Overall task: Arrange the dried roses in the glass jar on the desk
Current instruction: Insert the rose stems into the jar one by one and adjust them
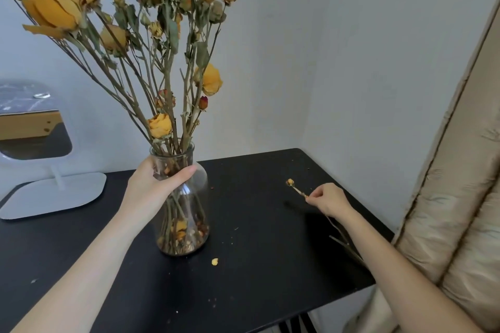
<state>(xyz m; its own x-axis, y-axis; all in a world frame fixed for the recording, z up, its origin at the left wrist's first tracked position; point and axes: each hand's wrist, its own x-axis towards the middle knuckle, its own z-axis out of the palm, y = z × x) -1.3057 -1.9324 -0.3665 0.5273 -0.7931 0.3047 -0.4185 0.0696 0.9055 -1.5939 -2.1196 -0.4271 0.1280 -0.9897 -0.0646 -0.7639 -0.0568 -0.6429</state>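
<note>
Head | left grip (pixel 151 186) holds jar (pixel 190 213) | right grip (pixel 328 201) pinches rose stem (pixel 296 190)

Place: a room in a home, seemingly a bedroom corner.
Walls: plain pale painted walls (pixel 351 62) meeting in a corner.
Furniture: small matte black counter (pixel 257 238) standing in that corner, with tufted beige padded upholstery (pixel 460 197) just beside its right edge.
Personal item: white rounded tabletop mirror (pixel 35 127) on a flat stand, at the counter's left.
Decoration: dried yellow and pink roses (pixel 159 124) in a clear glass jar (pixel 198 184), with petal crumbs (pixel 214 261) on the counter.
</note>
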